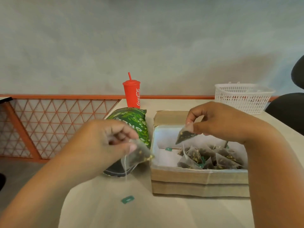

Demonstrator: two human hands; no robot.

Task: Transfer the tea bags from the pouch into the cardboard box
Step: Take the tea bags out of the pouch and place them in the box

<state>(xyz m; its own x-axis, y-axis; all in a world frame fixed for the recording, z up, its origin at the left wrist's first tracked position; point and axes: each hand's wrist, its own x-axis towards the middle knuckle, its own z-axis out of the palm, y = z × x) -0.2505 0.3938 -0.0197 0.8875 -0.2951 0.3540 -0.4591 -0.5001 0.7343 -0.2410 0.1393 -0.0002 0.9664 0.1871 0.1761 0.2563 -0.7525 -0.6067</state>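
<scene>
I see the left hand [105, 142] raised over the near end of the green pouch [131, 119]. Its grip is narrow, with thumb and fingers pinching the first tea bag [139, 155], a clear pyramid of dark leaf. That bag hangs just beside the near left corner of the cardboard box [197, 178], outside its wall. A thin string [125, 168] drops from the bag to a green tag [127, 199] low over the surface [164, 214]; I cannot tell whether the tag touches it.

The right hand [218, 122] is above the far part of the box. Its grip is also narrow, pinching the second tea bag [185, 134] by its top corner, so the bag hangs tilted over the white lining inside.

The pouch lies on the surface just left of the box, which stands open. A heap of tea bags [212, 157] fills the box's right half, with a loose green tag on the lining to its left.

Behind the pouch a red cup [132, 94] with a lid and straw stands upright. A white basket [241, 97] sits at the far right edge, near a dark chair [289, 109]. An orange lattice railing [54, 119] runs along the left.
</scene>
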